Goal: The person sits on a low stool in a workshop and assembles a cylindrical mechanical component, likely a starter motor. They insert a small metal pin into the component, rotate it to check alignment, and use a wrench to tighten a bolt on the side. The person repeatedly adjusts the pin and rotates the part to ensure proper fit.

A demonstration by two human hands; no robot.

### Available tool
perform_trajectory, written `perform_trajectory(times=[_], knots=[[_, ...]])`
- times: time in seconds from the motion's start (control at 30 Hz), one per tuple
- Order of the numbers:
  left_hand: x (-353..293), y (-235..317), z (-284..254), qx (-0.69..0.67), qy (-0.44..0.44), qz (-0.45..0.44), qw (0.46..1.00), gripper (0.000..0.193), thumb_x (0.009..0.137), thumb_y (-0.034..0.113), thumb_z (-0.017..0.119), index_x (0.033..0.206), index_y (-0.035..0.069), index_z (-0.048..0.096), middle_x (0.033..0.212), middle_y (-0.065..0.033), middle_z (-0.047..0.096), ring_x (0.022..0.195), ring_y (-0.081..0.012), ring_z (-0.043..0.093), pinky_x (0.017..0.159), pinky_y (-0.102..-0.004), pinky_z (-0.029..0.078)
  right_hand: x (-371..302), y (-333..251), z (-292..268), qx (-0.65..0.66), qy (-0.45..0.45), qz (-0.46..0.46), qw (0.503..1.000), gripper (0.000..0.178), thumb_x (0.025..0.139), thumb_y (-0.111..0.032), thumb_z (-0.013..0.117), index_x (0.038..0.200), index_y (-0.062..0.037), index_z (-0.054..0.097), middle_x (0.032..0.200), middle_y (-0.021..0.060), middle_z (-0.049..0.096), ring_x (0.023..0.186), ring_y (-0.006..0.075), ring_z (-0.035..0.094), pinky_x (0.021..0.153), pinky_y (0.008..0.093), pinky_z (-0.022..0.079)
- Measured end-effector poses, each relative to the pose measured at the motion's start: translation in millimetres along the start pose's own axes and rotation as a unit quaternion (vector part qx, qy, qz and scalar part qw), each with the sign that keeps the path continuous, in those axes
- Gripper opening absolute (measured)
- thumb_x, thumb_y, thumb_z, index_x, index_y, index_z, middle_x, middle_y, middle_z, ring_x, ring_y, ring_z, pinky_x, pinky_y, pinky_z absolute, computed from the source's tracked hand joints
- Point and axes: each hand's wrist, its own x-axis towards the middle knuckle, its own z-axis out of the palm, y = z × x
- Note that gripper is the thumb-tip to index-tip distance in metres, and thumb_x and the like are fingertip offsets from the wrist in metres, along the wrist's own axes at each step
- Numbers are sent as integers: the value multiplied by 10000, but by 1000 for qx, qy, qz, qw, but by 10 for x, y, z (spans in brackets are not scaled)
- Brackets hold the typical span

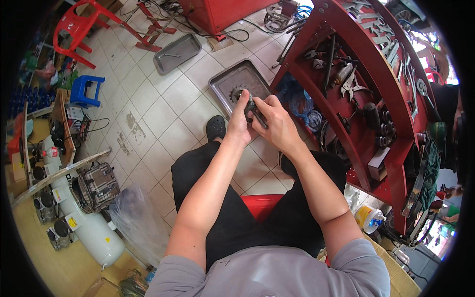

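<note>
Both hands are together in front of my knees, over the near edge of a grey metal tray (pixel 221 79) on the floor. My left hand (pixel 239 123) is closed round a small dark metal part (pixel 251 105), its thumb pointing up and away. From the right, my right hand (pixel 278 123) grips the same part, fingers curled over it. A short dark rod-like end (pixel 259 120) sticks out below the right fingers. Just beyond the left thumb shows a toothed metal gear (pixel 237 92); whether it joins the held part or lies in the tray, I cannot tell.
A second tray (pixel 190 45) with a thin tool in it lies farther left. Along the right stands a red tool rack (pixel 403 133) full of wrenches and pliers. A blue stool (pixel 86 91), a red chair (pixel 74 30) and a white tank (pixel 101 242) are on the left.
</note>
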Motion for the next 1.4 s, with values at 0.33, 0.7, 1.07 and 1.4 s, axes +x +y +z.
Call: perform_trajectory(times=[0.33, 0.7, 1.07, 1.4], knots=[[66, 24, -41, -5, 22, -45, 999, 525, 814, 629, 583, 892, 111, 601, 797, -31, 609, 731, -166, 618, 646, -318, 525, 29, -43, -35, -52, -9, 36, 998, 521, 685, -170, 718, 1172, -39, 586, 947, 169, 550, 732, 286, 620, 655, 354, 500], [48, 46, -90, -34, 0, -34, 999, 575, 793, 697, 545, 879, 131, 600, 800, -24, 601, 760, -184, 620, 656, -342, 528, 15, 131, 83, -81, 55, -77, 992, 599, 617, -190, 718, 1180, -55, 562, 983, 112, 569, 915, 291, 563, 768, 390, 436], [155, -4, -180, -31, 1, -19, 999, 512, 833, 625, 556, 962, 132, 605, 851, -19, 626, 798, -150, 623, 687, -303, 528, 43, 128, 57, -48, 69, -89, 992, 738, 594, -143, 698, 1294, -72, 476, 1038, 137, 567, 949, 320, 560, 813, 394, 440], [69, -9, -15, 56, 113, 7, 992, 714, 810, 780, 377, 877, 93, 558, 741, -70, 603, 709, -208, 611, 666, -329, 510, 128, 384, -258, 138, 23, -58, 989, 498, 694, -135, 621, 1167, 6, 549, 973, 171, 601, 878, 287, 606, 767, 369, 481]])
